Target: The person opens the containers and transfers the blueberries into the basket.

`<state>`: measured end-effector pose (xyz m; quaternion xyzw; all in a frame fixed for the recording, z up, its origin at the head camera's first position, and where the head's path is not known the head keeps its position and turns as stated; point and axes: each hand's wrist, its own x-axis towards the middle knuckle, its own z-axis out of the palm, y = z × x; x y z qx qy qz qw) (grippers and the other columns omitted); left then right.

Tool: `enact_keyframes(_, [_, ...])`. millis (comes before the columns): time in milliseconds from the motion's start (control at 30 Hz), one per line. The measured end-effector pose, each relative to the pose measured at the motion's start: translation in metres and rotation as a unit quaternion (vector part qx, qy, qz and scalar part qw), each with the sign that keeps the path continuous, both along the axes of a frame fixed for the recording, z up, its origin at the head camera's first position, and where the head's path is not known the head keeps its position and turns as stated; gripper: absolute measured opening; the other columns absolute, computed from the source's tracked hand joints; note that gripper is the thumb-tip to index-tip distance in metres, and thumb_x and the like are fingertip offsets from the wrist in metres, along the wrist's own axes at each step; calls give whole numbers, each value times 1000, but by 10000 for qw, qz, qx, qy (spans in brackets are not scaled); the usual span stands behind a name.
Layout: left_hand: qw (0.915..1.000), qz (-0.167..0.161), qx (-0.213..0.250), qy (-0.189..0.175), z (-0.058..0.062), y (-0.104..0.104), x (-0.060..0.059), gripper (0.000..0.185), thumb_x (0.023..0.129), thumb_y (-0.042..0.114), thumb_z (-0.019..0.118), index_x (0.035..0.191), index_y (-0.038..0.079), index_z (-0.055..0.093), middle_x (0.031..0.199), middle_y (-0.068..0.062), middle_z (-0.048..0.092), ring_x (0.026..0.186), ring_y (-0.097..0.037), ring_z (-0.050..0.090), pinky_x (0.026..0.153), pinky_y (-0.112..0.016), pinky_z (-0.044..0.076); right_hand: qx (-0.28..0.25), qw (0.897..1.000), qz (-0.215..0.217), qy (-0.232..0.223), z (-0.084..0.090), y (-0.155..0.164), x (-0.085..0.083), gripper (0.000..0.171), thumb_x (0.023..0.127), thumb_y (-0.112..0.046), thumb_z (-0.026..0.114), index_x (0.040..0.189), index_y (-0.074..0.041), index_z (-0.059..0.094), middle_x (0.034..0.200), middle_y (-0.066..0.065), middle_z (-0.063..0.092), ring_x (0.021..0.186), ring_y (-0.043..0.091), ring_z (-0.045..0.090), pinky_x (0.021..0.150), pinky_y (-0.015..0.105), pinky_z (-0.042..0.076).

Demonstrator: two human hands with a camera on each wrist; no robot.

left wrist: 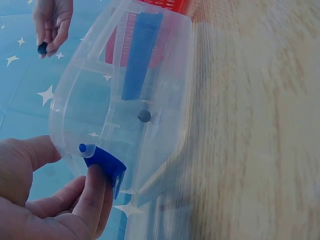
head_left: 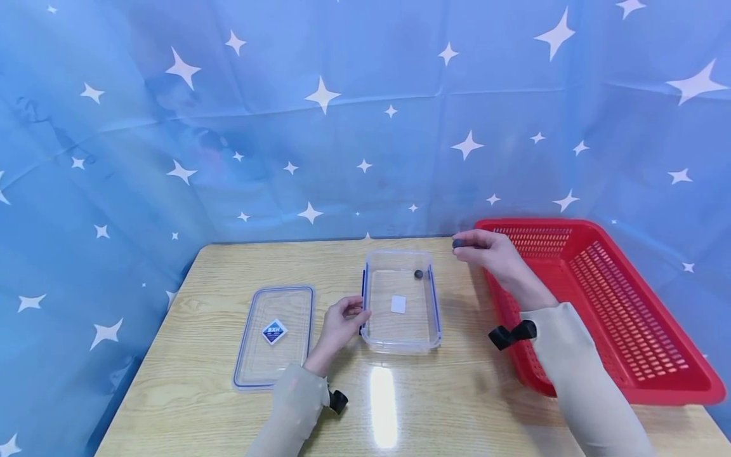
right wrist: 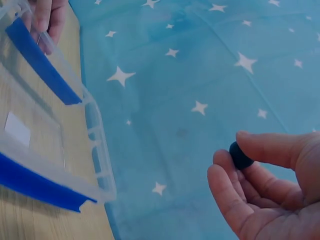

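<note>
Nearest us, our sleeved forearms reach over the wooden table (head_left: 188,393). Our left hand (head_left: 341,324) rests at the left wall of the clear plastic box (head_left: 401,343), thumb and fingers curled round the blue side clip (left wrist: 106,165), which seems to steady the box. Beside it on the left lies the clear lid (head_left: 274,334), flat and well apart from the box's opening, so the box stands open upward. Inside the box, near its far right corner, sits one small dark round piece (head_left: 419,274), with a white label (head_left: 398,304) on the floor.

Farther off, our right hand (head_left: 490,251) hovers just beyond the box's far right corner, thumb and forefinger pinching a second dark pellet (right wrist: 240,155); the other fingers are loosely curled. To the right stands the red basket (head_left: 674,387), its inside bare as far as we see. Behind everything hangs the blue star-printed cloth (head_left: 342,127).
</note>
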<state>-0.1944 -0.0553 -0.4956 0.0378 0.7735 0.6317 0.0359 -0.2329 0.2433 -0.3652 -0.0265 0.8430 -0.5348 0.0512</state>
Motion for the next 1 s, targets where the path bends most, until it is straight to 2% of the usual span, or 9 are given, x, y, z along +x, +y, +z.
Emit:
enact_keyframes(300, [9999,7,-46,-102,1,0,0,35,84,8,67,115,-7,59,100,-17,64,95,-28,60,82,-31,51,136,9997,-220,33,-3,26,13,48,89,-31,65,126,-3,54,107,-3,57,97,13,49,80,26,48])
enact_keyframes(633, [10000,-44,-30,54,1,0,1,35,85,8,67,114,-8,58,100,-19,64,95,-30,60,81,-32,52,-192,9988,-440,42,-1,63,31,45,88,-31,66,123,-5,55,97,-14,62,90,4,59,77,18,49])
enact_keyframes(733, [10000,-51,-28,10,1,0,1,35,85,8,67,114,-7,58,100,-18,64,95,-29,60,81,-30,51,-485,9975,-520,31,-3,74,36,42,88,-27,66,123,-5,56,96,-15,63,88,4,60,74,16,50])
enact_keyframes(833, [9999,-71,-89,29,1,-1,1,35,85,9,67,115,-7,58,100,-18,64,95,-28,61,79,-28,52,-815,9952,-544,-14,-5,85,39,35,88,-23,67,119,-10,59,95,-15,63,87,3,61,73,14,50])
enact_keyframes(1000, [9999,-80,-67,56,0,-1,1,36,85,8,67,115,-9,58,100,-20,63,95,-30,60,81,-31,52,-1615,9864,-238,208,-16,102,40,25,89,-9,63,114,-10,62,95,-10,66,86,4,63,73,14,50])
